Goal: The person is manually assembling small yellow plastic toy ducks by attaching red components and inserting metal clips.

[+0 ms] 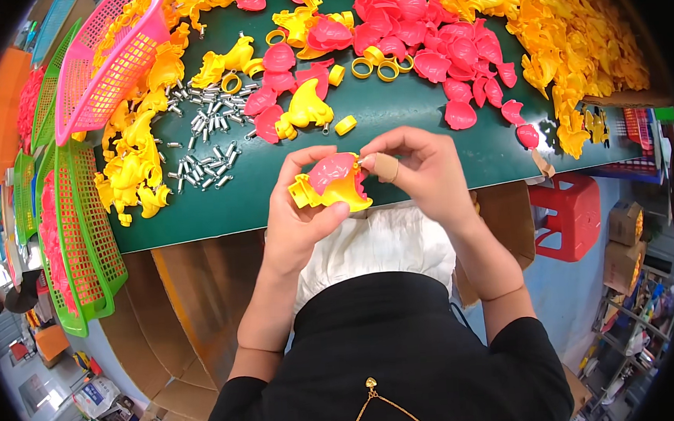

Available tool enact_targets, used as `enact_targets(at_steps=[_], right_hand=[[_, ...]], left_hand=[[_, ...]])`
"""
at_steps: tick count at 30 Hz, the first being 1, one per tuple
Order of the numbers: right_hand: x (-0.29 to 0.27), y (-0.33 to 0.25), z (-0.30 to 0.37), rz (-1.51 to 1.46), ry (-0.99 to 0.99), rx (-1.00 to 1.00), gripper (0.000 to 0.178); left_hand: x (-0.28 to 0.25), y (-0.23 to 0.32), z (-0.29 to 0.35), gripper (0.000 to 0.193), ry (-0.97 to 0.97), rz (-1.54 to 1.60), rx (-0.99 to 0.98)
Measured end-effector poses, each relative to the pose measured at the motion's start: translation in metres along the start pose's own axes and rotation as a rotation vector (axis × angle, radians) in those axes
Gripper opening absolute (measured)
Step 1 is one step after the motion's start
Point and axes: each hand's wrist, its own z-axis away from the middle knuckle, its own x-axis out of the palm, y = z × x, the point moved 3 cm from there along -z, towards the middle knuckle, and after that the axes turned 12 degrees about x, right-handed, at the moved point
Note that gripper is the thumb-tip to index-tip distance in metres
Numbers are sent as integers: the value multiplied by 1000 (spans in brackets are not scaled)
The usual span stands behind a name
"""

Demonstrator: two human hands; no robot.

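Just over the table's front edge, my left hand (295,221) holds a yellow plastic toy part (347,193) with a glossy pink shell piece (333,168) set in it. The thumb presses its lower side while the fingers curl behind. My right hand (427,170), with a tan wrap round one finger, pinches at the right edge of the pink piece. Something tiny may be between those fingertips, too small to make out. Beyond my hands lie another yellow toy part (305,108) and a yellow ring (345,125).
Metal springs (211,114) lie scattered left on the green table (275,203). Pink shells (458,49) and yellow parts (581,33) are heaped behind and to the right. Pink (106,89) and green (91,233) baskets line the left edge. A red stool (573,215) stands right, below table height.
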Motion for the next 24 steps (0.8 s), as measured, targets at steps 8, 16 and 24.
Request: enact_targets(at_steps=[8,16,24], right_hand=[[14,4,21,-62,33,-222,15],[18,6,24,-46,103,-286,25],[11,-3,35,36,139,-300,21]], left_hand=[[4,-7,2,29,177,-158,168],[6,-13,7,26,233,-76,140],[10,-14,8,31,166,-218,164]])
